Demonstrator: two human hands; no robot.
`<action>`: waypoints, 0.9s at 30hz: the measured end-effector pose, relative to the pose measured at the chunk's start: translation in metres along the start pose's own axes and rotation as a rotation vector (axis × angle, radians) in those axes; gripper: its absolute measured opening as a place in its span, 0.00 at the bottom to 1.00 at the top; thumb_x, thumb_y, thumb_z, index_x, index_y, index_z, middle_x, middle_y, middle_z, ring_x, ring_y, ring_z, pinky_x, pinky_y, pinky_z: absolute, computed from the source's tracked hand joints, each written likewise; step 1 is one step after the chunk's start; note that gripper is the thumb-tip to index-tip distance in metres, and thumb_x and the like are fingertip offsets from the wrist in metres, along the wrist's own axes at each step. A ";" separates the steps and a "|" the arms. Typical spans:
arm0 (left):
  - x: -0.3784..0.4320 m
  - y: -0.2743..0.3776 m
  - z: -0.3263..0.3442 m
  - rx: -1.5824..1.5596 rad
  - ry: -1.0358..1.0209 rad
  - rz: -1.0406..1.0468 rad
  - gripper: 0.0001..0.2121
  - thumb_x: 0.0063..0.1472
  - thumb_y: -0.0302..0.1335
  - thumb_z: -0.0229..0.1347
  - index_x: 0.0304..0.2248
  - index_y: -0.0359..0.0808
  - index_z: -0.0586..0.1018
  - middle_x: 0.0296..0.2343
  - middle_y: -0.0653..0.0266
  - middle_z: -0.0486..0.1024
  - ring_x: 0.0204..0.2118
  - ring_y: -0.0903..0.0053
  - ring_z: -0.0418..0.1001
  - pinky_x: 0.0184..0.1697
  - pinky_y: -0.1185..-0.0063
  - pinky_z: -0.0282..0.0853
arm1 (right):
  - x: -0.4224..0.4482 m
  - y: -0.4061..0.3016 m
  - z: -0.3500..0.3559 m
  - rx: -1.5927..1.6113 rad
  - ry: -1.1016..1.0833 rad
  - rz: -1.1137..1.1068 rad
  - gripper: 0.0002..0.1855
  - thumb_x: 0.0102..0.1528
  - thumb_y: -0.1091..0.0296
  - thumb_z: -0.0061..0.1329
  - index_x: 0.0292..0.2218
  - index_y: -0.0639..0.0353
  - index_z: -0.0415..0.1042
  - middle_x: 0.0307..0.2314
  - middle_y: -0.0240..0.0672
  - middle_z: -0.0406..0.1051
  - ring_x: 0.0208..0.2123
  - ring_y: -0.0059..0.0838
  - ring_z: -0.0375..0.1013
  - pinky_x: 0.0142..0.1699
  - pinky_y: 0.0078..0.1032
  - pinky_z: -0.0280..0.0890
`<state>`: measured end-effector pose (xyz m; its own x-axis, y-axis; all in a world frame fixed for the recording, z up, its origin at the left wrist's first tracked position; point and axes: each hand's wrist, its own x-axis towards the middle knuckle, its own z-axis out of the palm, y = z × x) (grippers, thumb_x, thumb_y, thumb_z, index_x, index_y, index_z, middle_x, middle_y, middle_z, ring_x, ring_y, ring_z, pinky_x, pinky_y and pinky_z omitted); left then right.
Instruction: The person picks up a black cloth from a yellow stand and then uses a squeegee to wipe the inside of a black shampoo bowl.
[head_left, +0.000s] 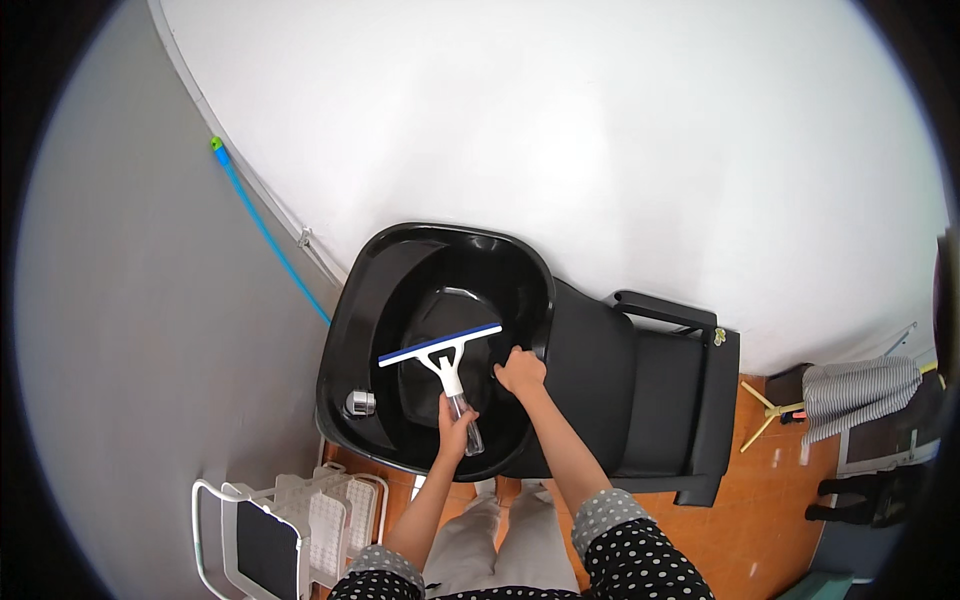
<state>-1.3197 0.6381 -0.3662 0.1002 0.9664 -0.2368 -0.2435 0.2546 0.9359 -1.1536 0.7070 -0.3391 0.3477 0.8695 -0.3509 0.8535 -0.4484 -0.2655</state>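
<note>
My left hand (454, 431) grips the transparent bottle handle of a white window squeegee (450, 379). The squeegee's blue-edged blade (441, 345) is tilted across the inside of a black salon shampoo basin (345, 330). At the basin's right inner side, near the neck rest, is my right hand (523, 369) with its fingers curled. Something dark lies by those fingers, but I cannot tell whether the hand holds it or only touches the black basin. A chrome tap fitting (363, 403) sits at the basin's lower left.
A black reclining chair (592, 375) joins the basin's right side. White wall (675, 150) stands behind, and a blue hose (262, 225) runs along the left wall. A folding step stool (270, 547) stands lower left. At right, a striped cloth (859, 394) hangs above the orange tiled floor (780, 510).
</note>
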 end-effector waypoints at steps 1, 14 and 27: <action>0.001 0.000 0.001 0.007 -0.010 -0.003 0.22 0.47 0.16 0.50 0.43 0.35 0.62 0.24 0.67 0.64 0.27 0.81 0.67 0.34 0.81 0.67 | -0.008 0.004 -0.004 -0.006 -0.022 -0.023 0.27 0.45 0.48 0.51 0.37 0.64 0.70 0.35 0.48 0.71 0.38 0.41 0.73 0.41 0.33 0.69; -0.001 -0.002 -0.002 -0.036 -0.027 -0.028 0.19 0.46 0.16 0.50 0.40 0.35 0.62 0.24 0.67 0.64 0.26 0.80 0.67 0.32 0.82 0.66 | -0.071 0.061 -0.061 -0.070 0.116 -0.449 0.27 0.38 0.64 0.55 0.44 0.38 0.71 0.44 0.34 0.64 0.43 0.40 0.67 0.45 0.41 0.61; 0.000 -0.001 0.001 0.010 -0.067 -0.069 0.21 0.46 0.17 0.51 0.42 0.35 0.62 0.25 0.66 0.67 0.27 0.79 0.68 0.31 0.82 0.65 | 0.011 0.074 0.003 -0.298 0.687 -0.364 0.20 0.49 0.68 0.43 0.44 0.33 0.69 0.45 0.32 0.62 0.41 0.35 0.62 0.40 0.38 0.57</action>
<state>-1.3186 0.6375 -0.3670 0.1809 0.9419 -0.2832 -0.2241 0.3198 0.9206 -1.0874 0.6831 -0.3650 0.1068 0.9257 0.3628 0.9918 -0.1247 0.0262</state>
